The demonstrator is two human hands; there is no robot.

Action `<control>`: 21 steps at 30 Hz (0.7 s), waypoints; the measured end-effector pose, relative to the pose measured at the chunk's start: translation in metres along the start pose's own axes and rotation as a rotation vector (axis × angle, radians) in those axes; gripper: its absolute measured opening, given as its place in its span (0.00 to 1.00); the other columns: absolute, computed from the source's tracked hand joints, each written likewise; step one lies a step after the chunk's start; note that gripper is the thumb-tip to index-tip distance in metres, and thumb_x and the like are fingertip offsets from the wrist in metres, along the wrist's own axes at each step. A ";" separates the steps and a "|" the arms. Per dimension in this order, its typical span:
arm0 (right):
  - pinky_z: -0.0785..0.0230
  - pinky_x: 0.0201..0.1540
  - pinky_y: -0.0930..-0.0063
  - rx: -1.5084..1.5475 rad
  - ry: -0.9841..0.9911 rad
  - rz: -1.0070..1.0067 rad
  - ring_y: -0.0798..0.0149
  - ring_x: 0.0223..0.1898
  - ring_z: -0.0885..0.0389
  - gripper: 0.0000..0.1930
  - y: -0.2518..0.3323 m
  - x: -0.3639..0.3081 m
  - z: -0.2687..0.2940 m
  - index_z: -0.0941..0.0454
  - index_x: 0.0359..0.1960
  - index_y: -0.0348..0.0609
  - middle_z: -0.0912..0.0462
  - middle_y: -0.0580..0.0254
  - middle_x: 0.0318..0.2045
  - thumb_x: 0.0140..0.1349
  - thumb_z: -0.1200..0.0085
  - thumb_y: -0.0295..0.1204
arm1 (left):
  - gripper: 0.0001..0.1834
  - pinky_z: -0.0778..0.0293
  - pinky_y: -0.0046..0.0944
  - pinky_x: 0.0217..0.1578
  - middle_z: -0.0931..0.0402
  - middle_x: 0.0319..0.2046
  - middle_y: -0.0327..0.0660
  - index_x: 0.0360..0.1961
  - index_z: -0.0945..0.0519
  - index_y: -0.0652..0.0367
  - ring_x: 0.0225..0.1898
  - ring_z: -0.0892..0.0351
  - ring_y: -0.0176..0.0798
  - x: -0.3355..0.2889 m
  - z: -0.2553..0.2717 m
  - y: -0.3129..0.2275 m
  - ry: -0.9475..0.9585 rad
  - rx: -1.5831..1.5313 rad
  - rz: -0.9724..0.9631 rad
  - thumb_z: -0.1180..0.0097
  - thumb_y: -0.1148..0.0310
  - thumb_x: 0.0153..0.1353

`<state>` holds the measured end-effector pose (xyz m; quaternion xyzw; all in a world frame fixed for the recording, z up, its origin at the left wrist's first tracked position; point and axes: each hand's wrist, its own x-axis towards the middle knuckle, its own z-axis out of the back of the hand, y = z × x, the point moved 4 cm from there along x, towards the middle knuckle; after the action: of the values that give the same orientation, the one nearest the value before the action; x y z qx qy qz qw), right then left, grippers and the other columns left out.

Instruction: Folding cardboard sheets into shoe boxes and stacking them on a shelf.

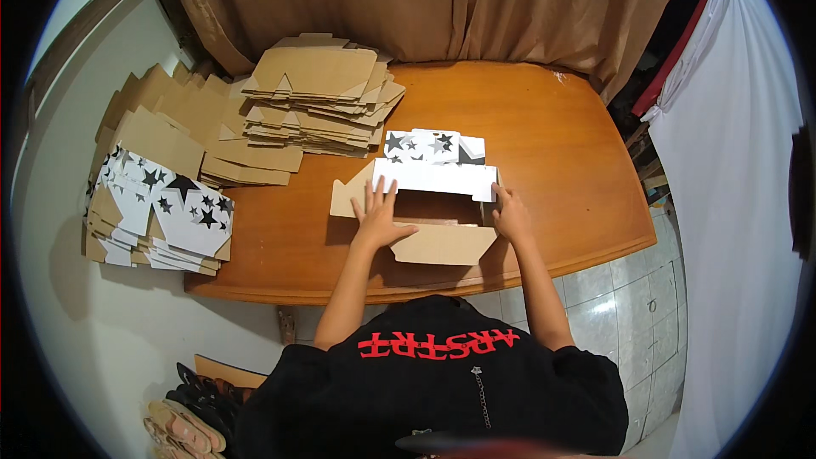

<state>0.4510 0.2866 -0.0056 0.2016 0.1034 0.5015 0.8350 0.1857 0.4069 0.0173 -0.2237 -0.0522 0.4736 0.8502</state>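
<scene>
A half-folded cardboard box (442, 242), brown inside and white with black stars outside, lies on the wooden table (561, 170) in front of me. My left hand (376, 214) presses flat, fingers spread, on the box's left side flap. My right hand (511, 214) grips the box's right wall near its white far panel. The box's near flap lies open toward me.
A tall stack of flat brown box blanks (319, 93) sits at the table's far left. More flat blanks, some white with stars (166, 208), pile up at the left edge. Brown curtains hang behind; a white cloth (731, 204) hangs right. Shoes (191, 412) lie on the floor.
</scene>
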 end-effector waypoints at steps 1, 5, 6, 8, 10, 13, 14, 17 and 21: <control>0.32 0.47 0.57 0.000 -0.002 -0.003 0.45 0.47 0.28 0.29 -0.002 0.000 0.000 0.35 0.56 0.58 0.30 0.47 0.50 0.50 0.44 0.29 | 0.64 0.78 0.66 0.59 0.72 0.68 0.49 0.68 0.58 0.47 0.68 0.79 0.53 0.004 -0.006 -0.006 0.056 0.030 -0.029 0.35 0.40 0.33; 0.34 0.50 0.55 0.027 -0.072 0.047 0.38 0.49 0.30 0.29 -0.004 -0.002 -0.005 0.37 0.59 0.58 0.36 0.37 0.54 0.52 0.46 0.31 | 0.55 0.79 0.65 0.59 0.74 0.68 0.50 0.67 0.53 0.45 0.68 0.79 0.55 0.013 -0.024 -0.022 0.099 0.104 -0.120 0.44 0.35 0.41; 0.35 0.50 0.54 0.062 -0.181 0.103 0.35 0.47 0.30 0.29 -0.002 -0.005 -0.003 0.37 0.59 0.56 0.37 0.35 0.54 0.53 0.46 0.33 | 0.54 0.78 0.66 0.59 0.74 0.68 0.50 0.67 0.54 0.44 0.68 0.79 0.56 0.015 -0.027 -0.024 0.087 0.103 -0.150 0.46 0.35 0.42; 0.35 0.49 0.54 0.088 -0.298 0.123 0.35 0.48 0.31 0.28 -0.006 -0.007 -0.003 0.38 0.58 0.51 0.39 0.35 0.55 0.54 0.47 0.35 | 0.52 0.77 0.65 0.60 0.74 0.68 0.50 0.67 0.54 0.43 0.68 0.78 0.58 0.016 -0.033 -0.023 0.088 0.129 -0.154 0.48 0.34 0.44; 0.35 0.49 0.54 0.114 -0.415 0.141 0.35 0.49 0.32 0.29 -0.016 -0.011 -0.005 0.38 0.58 0.45 0.40 0.35 0.56 0.54 0.47 0.37 | 0.51 0.75 0.64 0.61 0.74 0.68 0.50 0.67 0.54 0.42 0.68 0.77 0.59 0.018 -0.038 -0.020 0.106 0.172 -0.124 0.50 0.34 0.45; 0.35 0.48 0.54 0.103 -0.597 -0.173 0.39 0.46 0.29 0.28 -0.063 -0.014 -0.007 0.36 0.53 0.33 0.32 0.37 0.51 0.59 0.53 0.44 | 0.50 0.73 0.63 0.61 0.74 0.68 0.50 0.67 0.55 0.41 0.68 0.75 0.60 0.020 -0.036 -0.024 0.099 0.198 -0.136 0.51 0.34 0.47; 0.35 0.47 0.56 0.383 -0.401 -0.366 0.45 0.45 0.28 0.27 -0.087 -0.010 -0.012 0.32 0.50 0.33 0.29 0.41 0.48 0.61 0.58 0.47 | 0.50 0.73 0.63 0.61 0.74 0.68 0.50 0.67 0.55 0.41 0.68 0.75 0.60 0.019 -0.035 -0.026 0.100 0.199 -0.141 0.51 0.34 0.47; 0.34 0.44 0.61 0.962 -0.143 -0.600 0.55 0.42 0.27 0.28 -0.102 -0.016 -0.011 0.27 0.45 0.36 0.24 0.50 0.41 0.65 0.66 0.51 | 0.47 0.72 0.64 0.61 0.73 0.67 0.52 0.66 0.49 0.42 0.67 0.75 0.62 0.016 -0.033 -0.027 0.053 0.133 -0.178 0.51 0.35 0.48; 0.33 0.38 0.71 1.414 -0.096 -0.411 0.68 0.39 0.25 0.24 -0.101 -0.014 0.000 0.25 0.43 0.41 0.21 0.62 0.40 0.66 0.67 0.47 | 0.40 0.70 0.64 0.61 0.71 0.67 0.56 0.60 0.39 0.45 0.66 0.75 0.66 0.018 -0.035 -0.025 0.023 0.101 -0.194 0.49 0.37 0.49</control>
<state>0.5242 0.2321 -0.0504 0.6898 0.4011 0.1390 0.5865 0.2255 0.3992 -0.0056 -0.1796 -0.0399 0.3888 0.9028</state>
